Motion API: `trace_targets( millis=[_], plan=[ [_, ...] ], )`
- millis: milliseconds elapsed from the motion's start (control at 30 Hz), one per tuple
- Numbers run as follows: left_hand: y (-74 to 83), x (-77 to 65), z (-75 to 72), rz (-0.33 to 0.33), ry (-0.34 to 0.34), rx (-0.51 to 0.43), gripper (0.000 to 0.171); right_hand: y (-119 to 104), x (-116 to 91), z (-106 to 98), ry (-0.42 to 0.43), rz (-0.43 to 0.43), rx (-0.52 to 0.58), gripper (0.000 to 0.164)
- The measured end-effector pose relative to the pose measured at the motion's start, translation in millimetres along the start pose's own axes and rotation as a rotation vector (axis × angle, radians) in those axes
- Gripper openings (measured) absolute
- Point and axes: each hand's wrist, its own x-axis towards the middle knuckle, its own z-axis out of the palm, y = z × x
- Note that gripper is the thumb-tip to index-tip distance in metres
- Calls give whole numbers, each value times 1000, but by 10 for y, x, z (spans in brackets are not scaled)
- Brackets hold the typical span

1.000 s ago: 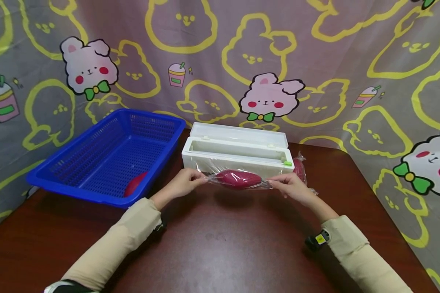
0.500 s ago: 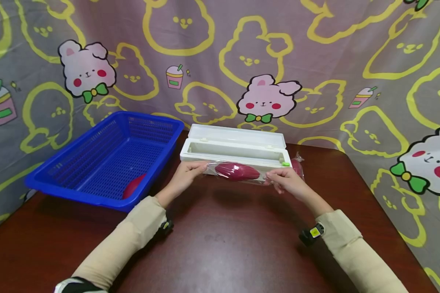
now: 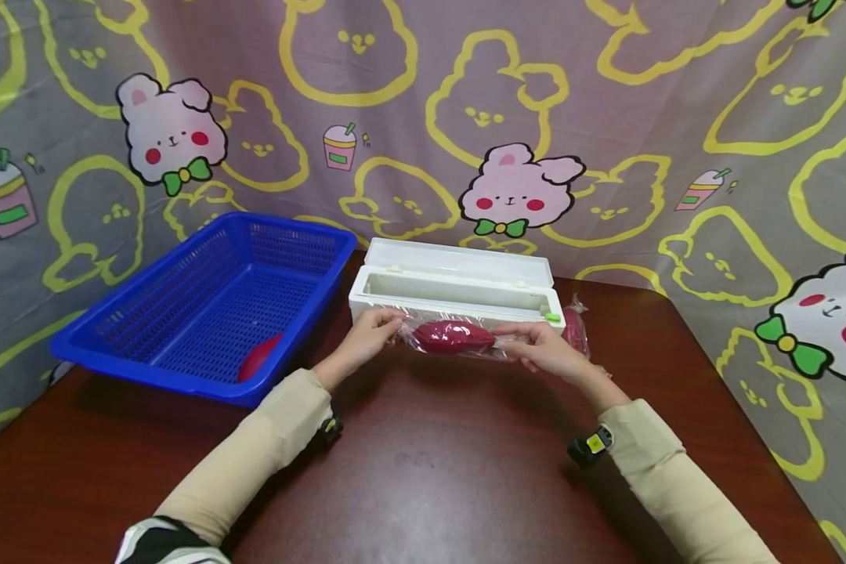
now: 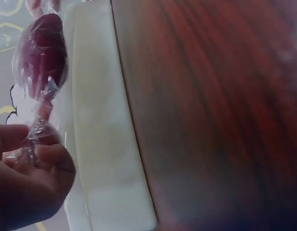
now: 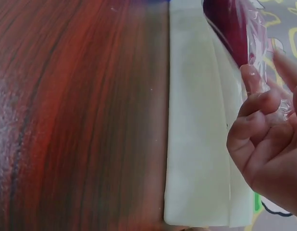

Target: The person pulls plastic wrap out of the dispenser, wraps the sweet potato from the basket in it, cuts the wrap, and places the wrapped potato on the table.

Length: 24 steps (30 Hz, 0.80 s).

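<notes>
A dark red, sweet-potato-shaped piece (image 3: 454, 336) in clear plastic wrap (image 3: 486, 352) hangs above the table, just in front of a long white wrap dispenser (image 3: 458, 312). My left hand (image 3: 370, 338) pinches the film at the left end; in the left wrist view that end is twisted into a thin rope (image 4: 39, 130). At the opposite end my right hand (image 3: 544, 348) holds the film with curled fingers, close against the red piece. The right wrist view shows loose, crinkled film (image 5: 283, 108) among those fingers. The dispenser's lid (image 3: 458, 262) stands raised.
A blue plastic basket (image 3: 162, 376) stands at the left with another red piece (image 3: 259, 357) inside. Behind my right hand lies a wrapped red piece (image 3: 575, 329), beside the dispenser's green slider (image 3: 552, 317). A patterned curtain (image 3: 423, 172) backs the brown table (image 3: 409, 470).
The right hand has moved left, closer to the red piece. My left hand has shifted slightly up and right, its fingers more curled over the film end. The span between the hands is shorter.
</notes>
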Motion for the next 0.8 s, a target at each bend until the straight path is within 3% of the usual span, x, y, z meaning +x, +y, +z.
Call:
trace_targets(
  millis=[233, 333, 433, 500, 567, 600, 667, 733, 800],
  plan=[
    [-25, 50, 16, -79, -118, 112, 18, 83, 60, 56, -27, -8, -58, 27],
    [-135, 90, 18, -78, -181, 147, 18, 103, 68, 65, -32, -3, -79, 25],
    [-608, 272, 10, -24, -247, 92, 16, 106, 64, 68, -45, -8, -93, 24],
    [-719, 311, 6, -44, -272, 102, 16, 118, 68, 66, -58, -14, -98, 23],
    [-674, 300, 8, -90, -279, 134, 15, 132, 72, 67, -70, -8, -97, 23],
    [-507, 227, 9, -133, -281, 150, 15, 141, 75, 68, -75, -5, -101, 23],
    [-219, 107, 7, -158, -275, 231, 16, 158, 83, 71, -83, 8, -107, 22],
    [-77, 48, 3, -111, -286, 293, 15, 163, 84, 79, -85, 23, -111, 22],
    [-52, 40, 5, -54, -309, 388, 14, 166, 83, 86, -87, 36, -122, 22]
  ],
)
